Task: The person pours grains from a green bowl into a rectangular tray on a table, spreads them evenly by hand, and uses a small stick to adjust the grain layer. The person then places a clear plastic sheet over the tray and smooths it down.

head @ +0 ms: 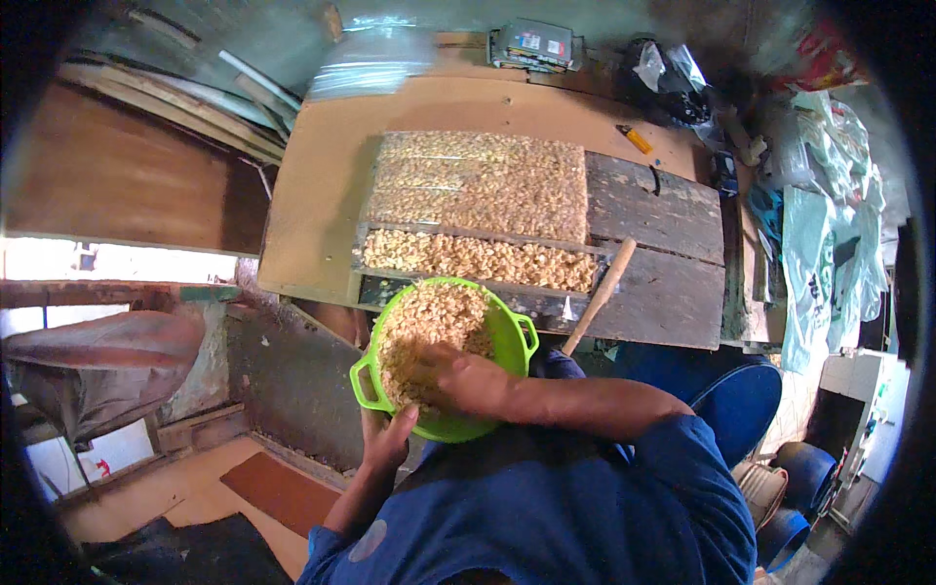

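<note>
A green plastic bowl with two handles [512, 336], partly filled with pale puffed grains [431, 322], is in front of my body. My left hand [391, 431] grips its lower left rim, thumb over the edge. Among the grains lies my right hand [453, 376], its fingers blurred and partly hidden, so its hold is unclear. Beyond the bowl, a narrow wooden frame [475, 259] is filled with similar puffed pieces. Behind it lies a wide, flat slab of them under clear plastic [479, 183]. A wooden rolling stick [603, 292] leans across the frame's right end.
Dark wooden boards [658, 227] lie right of the slab on the tan table [314, 190]. A yellow-handled tool [636, 139] rests behind them. Stacked clear plastic [373, 58] is at the back left; plastic bags [826, 219] hang at the right. Blue barrels [738, 402] stand below.
</note>
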`<state>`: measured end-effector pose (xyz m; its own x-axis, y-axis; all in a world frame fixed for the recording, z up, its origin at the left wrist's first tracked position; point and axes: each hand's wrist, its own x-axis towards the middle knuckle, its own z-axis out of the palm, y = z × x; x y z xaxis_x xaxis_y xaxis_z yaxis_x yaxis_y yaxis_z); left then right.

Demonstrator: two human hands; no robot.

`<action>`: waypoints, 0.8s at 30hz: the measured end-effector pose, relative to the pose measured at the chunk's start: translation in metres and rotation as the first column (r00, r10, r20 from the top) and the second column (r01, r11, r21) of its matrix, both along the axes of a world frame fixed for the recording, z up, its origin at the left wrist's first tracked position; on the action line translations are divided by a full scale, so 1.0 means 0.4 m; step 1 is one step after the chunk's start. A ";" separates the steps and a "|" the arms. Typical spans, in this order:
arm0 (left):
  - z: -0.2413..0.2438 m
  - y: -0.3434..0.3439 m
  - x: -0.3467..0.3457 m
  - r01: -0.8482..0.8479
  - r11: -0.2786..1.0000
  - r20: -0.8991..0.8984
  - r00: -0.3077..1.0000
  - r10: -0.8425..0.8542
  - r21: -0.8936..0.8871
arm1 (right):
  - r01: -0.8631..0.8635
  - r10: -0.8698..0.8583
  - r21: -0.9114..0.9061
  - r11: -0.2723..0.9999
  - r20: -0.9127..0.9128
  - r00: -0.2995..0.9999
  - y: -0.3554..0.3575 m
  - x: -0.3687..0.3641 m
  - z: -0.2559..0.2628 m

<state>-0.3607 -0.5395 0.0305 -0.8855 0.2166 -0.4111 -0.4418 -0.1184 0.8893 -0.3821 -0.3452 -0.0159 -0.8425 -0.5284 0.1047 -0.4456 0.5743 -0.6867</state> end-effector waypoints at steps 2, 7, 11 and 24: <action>0.003 0.003 0.005 -0.019 1.000 -0.011 1.000 0.019 -0.001 | -0.195 0.128 0.242 0.951 0.265 0.956 -0.002 0.003 0.016; 0.003 0.003 0.008 -0.047 0.999 -0.026 0.999 0.047 0.027 | 0.129 -0.099 -0.077 0.989 0.312 0.945 0.086 -0.010 0.029; -0.024 -0.012 0.010 -0.051 0.998 -0.033 0.998 0.053 0.041 | 0.553 -0.483 -0.086 0.829 0.387 0.785 0.234 -0.031 0.117; -0.013 -0.006 0.000 -0.062 0.994 -0.031 0.997 0.065 0.084 | 0.804 -0.808 0.092 0.587 0.119 0.577 0.435 -0.033 0.095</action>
<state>-0.3607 -0.5417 0.0253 -0.9117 0.1919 -0.3632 -0.4006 -0.2195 0.8896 -0.3952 -0.1714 0.0221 -0.9258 0.3752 -0.0454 0.3041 0.6680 -0.6792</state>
